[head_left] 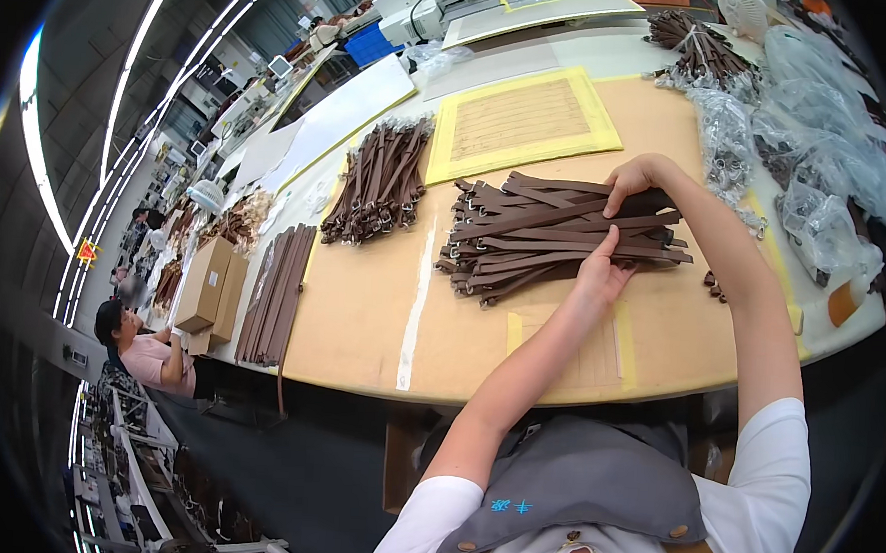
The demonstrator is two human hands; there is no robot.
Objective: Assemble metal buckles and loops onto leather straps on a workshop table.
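A loose pile of brown straps with small silver buckles lies before me on the tan table, buckle ends mostly to the left. My left hand grips the plain strap ends from the near side, its thumb on top and its fingers partly hidden beneath. From the far side my right hand curls over the same right-hand ends, fingertips pressed on the straps. A darker brown piece shows under the right palm; its shape is mostly covered.
Another buckled strap bundle lies left, beside flat strips and cardboard boxes. A yellow-edged board sits behind the pile. Clear plastic bags and a tied strap bundle crowd the right. A person is far left.
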